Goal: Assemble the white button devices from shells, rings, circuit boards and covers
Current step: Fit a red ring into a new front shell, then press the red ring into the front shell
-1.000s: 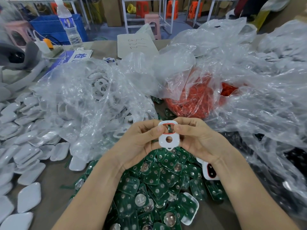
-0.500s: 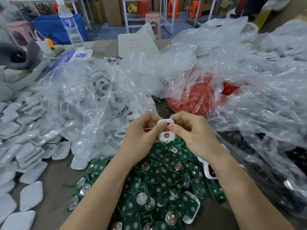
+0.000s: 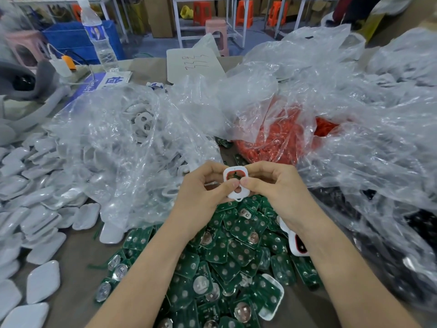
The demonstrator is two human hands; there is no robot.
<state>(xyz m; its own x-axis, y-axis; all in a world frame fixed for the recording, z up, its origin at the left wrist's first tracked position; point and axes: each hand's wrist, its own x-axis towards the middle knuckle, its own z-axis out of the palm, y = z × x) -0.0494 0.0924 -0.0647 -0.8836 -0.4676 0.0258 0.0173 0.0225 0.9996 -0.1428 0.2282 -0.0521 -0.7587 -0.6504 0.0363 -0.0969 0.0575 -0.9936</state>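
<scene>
Brown surface [image 3: 78,261] is packed with parts. Just above a heap of green circuit boards [image 3: 227,256], the left hand [image 3: 201,192] and the right hand [image 3: 276,185] both pinch one white shell [image 3: 232,194], holding it up between them with the two thumbs pressed side by side on its front. Red shows inside its big hole. White covers [image 3: 42,209] lie spread on the left. Farther back sit a bag of white shells [image 3: 142,121] and a bag of red rings [image 3: 279,138]

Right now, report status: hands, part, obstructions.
Left hand and right hand both pinch white shell, red ring inside. Circuit boards piled underneath. Plastic bags crowd behind.
</scene>
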